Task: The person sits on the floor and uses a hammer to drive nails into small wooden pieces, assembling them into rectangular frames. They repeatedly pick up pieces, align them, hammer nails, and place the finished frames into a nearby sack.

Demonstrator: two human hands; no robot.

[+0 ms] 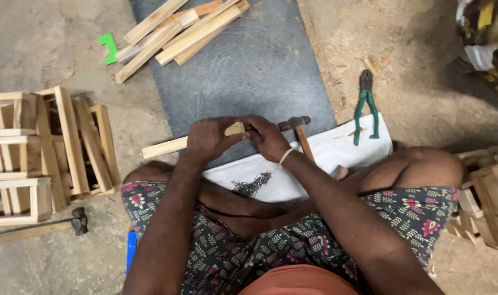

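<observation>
- Stacked wooden frames stand at far left; one spare hammer lies on the floor before them.
- One wooden strip runs left from the left hand, fingers clamped on it.
- Right hand fingers close on the strip's end beside one hammer.
- One nail pile lies on the white cloth; one pair of green pliers lies at its edge.
- The grey mat ahead offers open room below one bundle of slats.

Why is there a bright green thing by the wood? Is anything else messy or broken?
The green piece lies alone on the floor beside the heap of wooden strips, the only bright thing there. The nails are loosely scattered on the white sheet. Nothing looks broken.
</observation>
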